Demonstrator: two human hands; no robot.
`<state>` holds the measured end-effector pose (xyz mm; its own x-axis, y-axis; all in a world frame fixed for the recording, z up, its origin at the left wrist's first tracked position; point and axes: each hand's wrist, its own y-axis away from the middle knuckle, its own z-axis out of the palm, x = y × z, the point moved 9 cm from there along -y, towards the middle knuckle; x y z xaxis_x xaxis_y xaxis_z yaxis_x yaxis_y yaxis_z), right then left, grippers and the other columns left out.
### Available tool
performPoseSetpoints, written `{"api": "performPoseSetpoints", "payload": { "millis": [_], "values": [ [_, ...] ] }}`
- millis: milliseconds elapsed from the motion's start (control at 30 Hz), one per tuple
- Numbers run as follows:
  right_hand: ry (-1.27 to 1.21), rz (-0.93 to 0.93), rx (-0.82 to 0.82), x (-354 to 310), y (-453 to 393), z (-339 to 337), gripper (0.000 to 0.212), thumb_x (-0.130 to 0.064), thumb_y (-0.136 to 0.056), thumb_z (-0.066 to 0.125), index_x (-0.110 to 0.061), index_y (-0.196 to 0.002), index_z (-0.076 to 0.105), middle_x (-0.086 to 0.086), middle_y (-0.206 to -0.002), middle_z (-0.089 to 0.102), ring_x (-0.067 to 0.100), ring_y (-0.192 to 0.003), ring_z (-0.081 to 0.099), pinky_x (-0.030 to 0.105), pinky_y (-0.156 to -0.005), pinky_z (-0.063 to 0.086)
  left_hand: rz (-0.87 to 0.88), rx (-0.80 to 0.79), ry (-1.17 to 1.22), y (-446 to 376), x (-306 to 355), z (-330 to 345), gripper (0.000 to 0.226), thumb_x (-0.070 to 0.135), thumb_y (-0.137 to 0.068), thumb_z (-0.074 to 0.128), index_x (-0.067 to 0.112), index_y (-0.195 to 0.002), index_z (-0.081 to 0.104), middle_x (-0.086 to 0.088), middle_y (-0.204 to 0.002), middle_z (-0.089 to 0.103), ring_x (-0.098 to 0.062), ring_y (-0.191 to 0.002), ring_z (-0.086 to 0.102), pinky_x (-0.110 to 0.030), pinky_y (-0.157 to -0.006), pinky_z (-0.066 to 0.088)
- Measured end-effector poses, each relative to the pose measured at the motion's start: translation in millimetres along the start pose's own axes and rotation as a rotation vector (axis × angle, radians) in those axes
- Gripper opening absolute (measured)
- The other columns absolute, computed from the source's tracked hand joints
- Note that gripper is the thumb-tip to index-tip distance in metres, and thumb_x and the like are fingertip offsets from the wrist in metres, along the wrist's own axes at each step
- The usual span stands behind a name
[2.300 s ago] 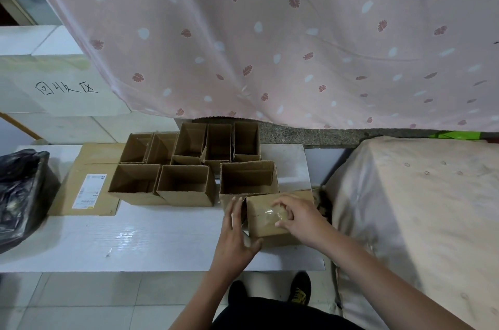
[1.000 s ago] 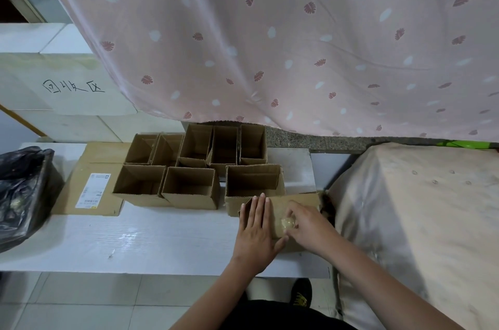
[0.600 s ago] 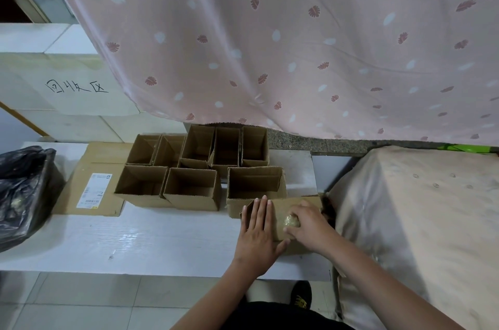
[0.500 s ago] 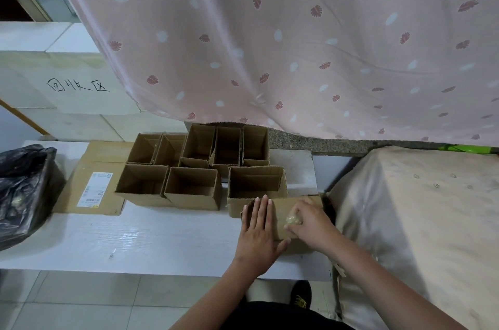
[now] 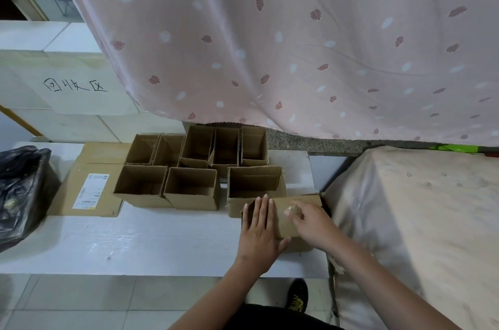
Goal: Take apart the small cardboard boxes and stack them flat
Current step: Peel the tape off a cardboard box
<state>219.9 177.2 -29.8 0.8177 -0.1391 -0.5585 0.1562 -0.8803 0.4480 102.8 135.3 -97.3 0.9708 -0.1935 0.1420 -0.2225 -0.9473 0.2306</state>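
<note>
The left hand (image 5: 260,232) lies flat on top of the box (image 5: 286,219), with its fingers straight and close together and its thumb out to the side. The right hand (image 5: 310,221) is on the same box, just beside the left one. Its fingers are bent, and its fingertips pinch a small wad of clear tape (image 5: 289,211). This box sits at the front right of the white table (image 5: 135,243), near the edge by the person. Right behind it and touching it stands an open box (image 5: 255,185). To the left of that are two more open boxes in a row, one (image 5: 191,189) in the middle and one (image 5: 140,186) on the left. Behind these stands a back row of five open boxes (image 5: 199,147), packed side by side. A flat sheet of card (image 5: 91,189) with a white label lies under the boxes on the left. A black bag (image 5: 21,189) sits at the far left end of the table. A pink curtain (image 5: 270,40) with little leaves hangs behind the table. On the right, beside the table, is a thing covered with pale cloth (image 5: 418,221). On the left, a white block (image 5: 67,86) has black writing on it. Down below, one black shoe (image 5: 297,294) shows on the tiled floor.
</note>
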Motion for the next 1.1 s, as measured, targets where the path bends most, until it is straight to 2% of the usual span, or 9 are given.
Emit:
{"api": "performPoseSetpoints", "payload": {
  "millis": [167, 333, 400, 467, 533, 667, 833, 1000, 1100],
  "values": [
    [-0.022, -0.075, 0.058, -14.0, 8.4, -6.5, 0.038, -0.031, -0.100, 0.055, -0.022, -0.137, 0.059, 0.000, -0.140, 0.058, 0.016, -0.129, 0.051, 0.032, -0.111, 0.040, 0.021, -0.003, -0.006, 2.4, 1.1, -11.6, 0.086, 0.065, -0.099, 0.011, 0.006, -0.157, -0.013, -0.015, -0.165, -0.017, -0.029, -0.151, -0.022, -0.053, -0.121, -0.013],
    [-0.093, -0.006, 0.185, -14.1, 17.0, -15.1, 0.032, -0.029, -0.092, 0.065, -0.027, -0.124, 0.059, -0.002, -0.117, 0.065, 0.014, -0.102, 0.062, 0.032, -0.086, 0.054, 0.016, 0.082, 0.066, 9.4, -12.8, -32.6, 0.075, 0.056, -0.104, 0.011, 0.007, -0.159, -0.005, -0.012, -0.167, -0.010, -0.026, -0.152, -0.016, -0.049, -0.123, -0.009],
    [-0.142, 0.037, 0.216, -11.1, 20.4, -14.9, 0.035, -0.028, -0.088, 0.069, -0.030, -0.116, 0.049, -0.003, -0.108, 0.061, 0.007, -0.088, 0.059, 0.023, -0.067, 0.049, -0.006, 0.105, 0.070, 11.5, -25.5, -41.9, 0.073, 0.052, -0.105, 0.014, 0.008, -0.159, -0.005, -0.011, -0.167, -0.010, -0.025, -0.152, -0.017, -0.048, -0.123, -0.012],
    [-0.115, 0.046, 0.229, -16.0, 23.7, -13.7, 0.036, -0.030, -0.086, 0.071, -0.027, -0.116, 0.051, -0.005, -0.107, 0.058, 0.008, -0.088, 0.057, 0.021, -0.066, 0.045, -0.026, 0.127, 0.069, 13.9, -41.1, -51.6, 0.070, 0.051, -0.105, 0.011, 0.008, -0.159, -0.004, -0.010, -0.167, -0.009, -0.023, -0.152, -0.017, -0.046, -0.124, -0.009],
    [-0.077, 0.038, 0.212, -23.3, 27.2, -8.2, 0.035, -0.033, -0.085, 0.072, -0.029, -0.115, 0.055, -0.007, -0.108, 0.056, 0.009, -0.092, 0.057, 0.026, -0.074, 0.051, -0.052, 0.131, 0.092, 19.6, -57.1, -56.9, 0.069, 0.051, -0.105, 0.008, 0.008, -0.159, -0.003, -0.009, -0.167, -0.006, -0.022, -0.153, -0.014, -0.044, -0.125, -0.005],
    [-0.011, -0.070, 0.143, -50.0, 30.5, 7.1, 0.025, -0.032, -0.088, 0.071, -0.037, -0.108, 0.057, -0.012, -0.124, 0.042, -0.003, -0.086, 0.047, 0.006, -0.062, 0.035, -0.163, 0.154, 0.110, 38.7, -93.7, -65.1, 0.070, 0.053, -0.103, 0.002, 0.011, -0.160, 0.000, -0.008, -0.168, -0.002, -0.020, -0.154, -0.011, -0.040, -0.126, -0.004],
    [-0.043, -0.240, 0.023, -105.9, 20.2, 19.1, 0.036, -0.026, -0.102, 0.050, -0.028, -0.137, 0.056, 0.001, -0.128, 0.054, 0.014, -0.103, 0.056, 0.025, -0.083, 0.045, -0.374, 0.180, 0.078, 67.8, -137.3, -83.8, 0.071, 0.055, -0.104, 0.004, 0.012, -0.160, 0.005, -0.008, -0.168, 0.005, -0.020, -0.154, -0.005, -0.036, -0.123, -0.006],
    [-0.077, -0.375, -0.096, -147.8, 23.9, 52.0, 0.053, -0.021, -0.096, 0.061, -0.028, -0.146, 0.045, -0.002, -0.130, 0.052, 0.012, -0.104, 0.056, 0.014, -0.071, 0.044, -0.624, 0.185, 0.126, 129.8, -166.5, -87.4, 0.070, 0.056, -0.104, 0.013, 0.014, -0.160, 0.012, -0.006, -0.167, 0.012, -0.020, -0.155, 0.005, -0.036, -0.126, 0.006],
    [-0.112, -0.405, -0.154, -167.4, 27.1, 71.5, 0.050, -0.023, -0.091, 0.068, -0.029, -0.134, 0.045, -0.002, -0.128, 0.052, 0.007, -0.100, 0.055, 0.012, -0.064, 0.044, -0.723, 0.176, 0.136, 163.8, -181.8, -89.1, 0.068, 0.054, -0.105, 0.015, 0.014, -0.160, 0.015, -0.006, -0.167, 0.015, -0.020, -0.155, 0.008, -0.036, -0.125, 0.007]
  ]
}}
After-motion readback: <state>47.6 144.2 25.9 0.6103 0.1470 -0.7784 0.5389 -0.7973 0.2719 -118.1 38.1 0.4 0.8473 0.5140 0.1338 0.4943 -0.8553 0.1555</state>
